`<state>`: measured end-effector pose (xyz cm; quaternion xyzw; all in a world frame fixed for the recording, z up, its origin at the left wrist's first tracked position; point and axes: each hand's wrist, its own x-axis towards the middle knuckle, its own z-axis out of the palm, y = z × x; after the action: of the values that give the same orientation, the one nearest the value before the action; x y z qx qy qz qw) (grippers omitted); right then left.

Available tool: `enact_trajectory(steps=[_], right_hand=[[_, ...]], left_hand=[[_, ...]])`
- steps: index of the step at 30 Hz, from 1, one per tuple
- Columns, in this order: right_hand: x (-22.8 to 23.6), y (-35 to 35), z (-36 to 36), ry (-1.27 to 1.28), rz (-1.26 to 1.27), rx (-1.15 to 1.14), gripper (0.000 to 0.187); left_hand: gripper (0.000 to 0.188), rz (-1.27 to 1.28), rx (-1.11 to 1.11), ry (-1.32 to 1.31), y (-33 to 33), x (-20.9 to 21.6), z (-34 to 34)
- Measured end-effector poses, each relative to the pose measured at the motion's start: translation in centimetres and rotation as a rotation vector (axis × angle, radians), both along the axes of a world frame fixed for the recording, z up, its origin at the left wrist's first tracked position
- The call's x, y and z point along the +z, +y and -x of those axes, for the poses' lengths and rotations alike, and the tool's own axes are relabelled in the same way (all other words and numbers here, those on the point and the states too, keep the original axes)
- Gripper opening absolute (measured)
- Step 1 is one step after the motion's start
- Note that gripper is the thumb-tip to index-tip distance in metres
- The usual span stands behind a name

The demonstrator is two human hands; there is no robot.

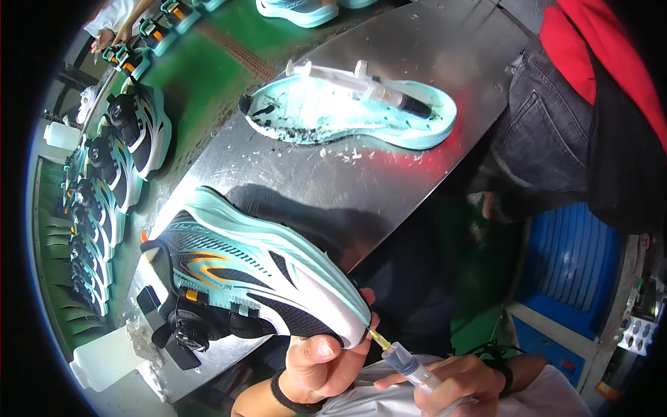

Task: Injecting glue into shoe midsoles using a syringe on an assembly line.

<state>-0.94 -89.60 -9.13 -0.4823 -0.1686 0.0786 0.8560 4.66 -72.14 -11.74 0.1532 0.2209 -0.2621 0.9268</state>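
A turquoise, white and black sneaker (267, 278) with an orange stripe and a black dial lies tilted on its side, partly over the metal table. My left hand (316, 365) grips it by the white end nearest me, thumb below and fingers curled behind. In my right hand (462, 386) is a clear syringe (411, 366) with a yellow tip, its barrel between my closed fingers. That tip meets, or nearly meets, the sole edge at the sneaker's white end. Farther off, a pale turquoise shoe sole (326, 115) rests on the table, with a second, dark-ended syringe (365, 87) lying across it.
Several similar sneakers (125, 149) line the green conveyor (208, 76) on the left. A white container (104, 358) stands at the lower left. Someone in dark jeans (549, 125) and red stands at the right, beside a blue panel (577, 257). Another person's hands (111, 38) show at the far left.
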Motion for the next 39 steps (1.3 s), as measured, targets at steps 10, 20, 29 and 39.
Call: enact_trajectory(steps=[10,20,29,39], right_hand=[[-0.2,0.3,0.1,0.044,-0.052,-0.066,0.029],[-1.6,1.5,-0.2,-0.066,0.062,-0.153,0.027],[-4.1,3.1,-1.3,-0.464,0.454,-0.242,0.018],[-3.8,3.3,-2.0,-0.482,0.402,-0.244,0.013]], left_hand=[[0.064,0.043,0.005,0.012,-1.3,0.0,-1.2],[0.056,0.051,0.063,0.038,-3.1,0.6,-2.6],[0.054,-0.043,0.02,0.115,-2.9,2.4,-3.2],[0.047,-0.097,0.104,0.1,-3.4,2.7,-3.1]])
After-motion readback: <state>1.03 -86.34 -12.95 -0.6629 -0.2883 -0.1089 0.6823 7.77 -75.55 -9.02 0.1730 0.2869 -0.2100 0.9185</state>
